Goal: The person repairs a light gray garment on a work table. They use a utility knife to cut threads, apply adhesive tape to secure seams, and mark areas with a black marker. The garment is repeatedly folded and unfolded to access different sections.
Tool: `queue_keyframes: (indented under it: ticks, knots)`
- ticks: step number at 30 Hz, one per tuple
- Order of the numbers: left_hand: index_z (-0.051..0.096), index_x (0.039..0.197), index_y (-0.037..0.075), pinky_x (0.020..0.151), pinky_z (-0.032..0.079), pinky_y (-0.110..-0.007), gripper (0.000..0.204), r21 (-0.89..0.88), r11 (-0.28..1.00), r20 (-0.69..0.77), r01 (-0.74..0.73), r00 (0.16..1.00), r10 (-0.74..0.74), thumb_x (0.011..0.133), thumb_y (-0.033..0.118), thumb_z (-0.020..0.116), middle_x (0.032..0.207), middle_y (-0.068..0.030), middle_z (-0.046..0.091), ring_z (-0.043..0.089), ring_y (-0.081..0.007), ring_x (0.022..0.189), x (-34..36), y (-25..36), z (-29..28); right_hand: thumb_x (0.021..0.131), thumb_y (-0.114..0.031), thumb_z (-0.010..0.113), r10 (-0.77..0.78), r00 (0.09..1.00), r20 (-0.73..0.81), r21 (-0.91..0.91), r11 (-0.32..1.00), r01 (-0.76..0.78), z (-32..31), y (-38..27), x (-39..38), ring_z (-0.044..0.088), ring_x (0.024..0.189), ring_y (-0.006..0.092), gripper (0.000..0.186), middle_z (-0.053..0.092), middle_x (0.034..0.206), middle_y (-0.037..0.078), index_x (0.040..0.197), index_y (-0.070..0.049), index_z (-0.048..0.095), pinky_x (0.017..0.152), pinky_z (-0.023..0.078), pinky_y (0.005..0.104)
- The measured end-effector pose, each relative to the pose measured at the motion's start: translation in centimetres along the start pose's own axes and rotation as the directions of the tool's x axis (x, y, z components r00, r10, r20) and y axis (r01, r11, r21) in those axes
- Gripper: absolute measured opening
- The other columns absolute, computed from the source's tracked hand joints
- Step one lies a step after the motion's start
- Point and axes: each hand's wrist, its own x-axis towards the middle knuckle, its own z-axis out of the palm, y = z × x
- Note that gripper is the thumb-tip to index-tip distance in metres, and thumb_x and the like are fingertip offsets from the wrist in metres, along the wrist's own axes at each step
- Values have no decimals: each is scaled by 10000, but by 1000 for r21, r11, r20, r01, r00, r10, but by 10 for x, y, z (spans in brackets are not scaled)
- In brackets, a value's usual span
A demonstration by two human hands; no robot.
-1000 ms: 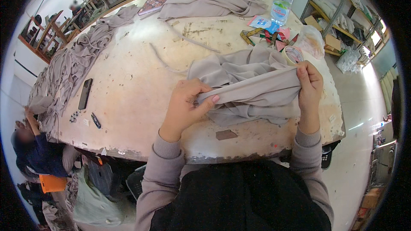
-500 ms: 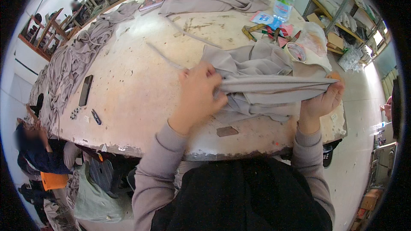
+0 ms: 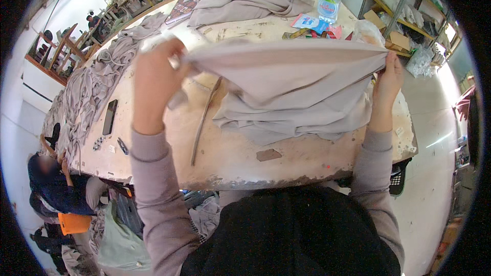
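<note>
- Hands up: my left hand (image 3: 156,79) is clenched on one end of the grey garment (image 3: 291,84).
- My right hand (image 3: 388,79) pinches the other end, cloth stretched taut above the worn table (image 3: 230,153).

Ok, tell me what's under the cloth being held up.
Under the cloth, more grey fabric lies bunched on the table. The cloth hides the tabletop behind it.
</note>
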Motion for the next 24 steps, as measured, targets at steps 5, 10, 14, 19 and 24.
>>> queue_keyframes:
  ticks: [5, 10, 14, 19, 24]
  knots:
    - [620, 861, -3, 620, 448, -250, 167, -462, 764, 681, 451, 732, -20, 741, 105, 660, 740, -33, 625, 551, -104, 668, -42, -18, 59, 834, -229, 628, -180, 967, 183, -885, 399, 241, -15, 11, 16, 583, 835, 174, 251, 630, 871, 70, 988, -30, 624, 746, 451, 277]
    - [616, 904, -19, 615, 426, -213, 156, -632, 529, 735, 566, 653, 181, 814, 104, 648, 785, 19, 607, 514, -45, 709, -53, 25, 78, 785, -143, 632, -312, 851, 424, -501, 702, 507, 55, -24, -55, 539, 1001, 231, 301, 573, 1087, 87, 1067, -48, 587, 828, 444, 352]
    - [614, 920, -20, 616, 413, -212, 141, -797, 189, 602, 574, 734, 313, 822, 79, 631, 767, 26, 583, 501, -44, 710, -62, 74, 79, 807, -170, 619, -270, 489, 829, -168, 714, 679, 88, -37, -115, 561, 901, 242, 215, 598, 999, 89, 988, -55, 611, 955, 361, 345]
    - [578, 854, -41, 601, 405, -226, 144, -760, 424, 600, 493, 783, 163, 787, 86, 570, 689, 2, 537, 478, -60, 668, -62, 66, 71, 857, -199, 597, -7, 651, 759, -298, 885, 357, 70, -27, -94, 529, 739, 176, 180, 579, 748, 46, 827, -22, 604, 708, 419, 300]
    - [600, 898, -54, 611, 410, -222, 192, -725, 404, 630, 558, 774, 60, 789, 73, 505, 690, -23, 548, 486, -72, 666, -65, 46, 68, 875, -187, 589, 145, 706, 693, -224, 974, 20, 55, -24, -76, 409, 662, 53, 192, 481, 692, -35, 799, -11, 570, 594, 348, 221]
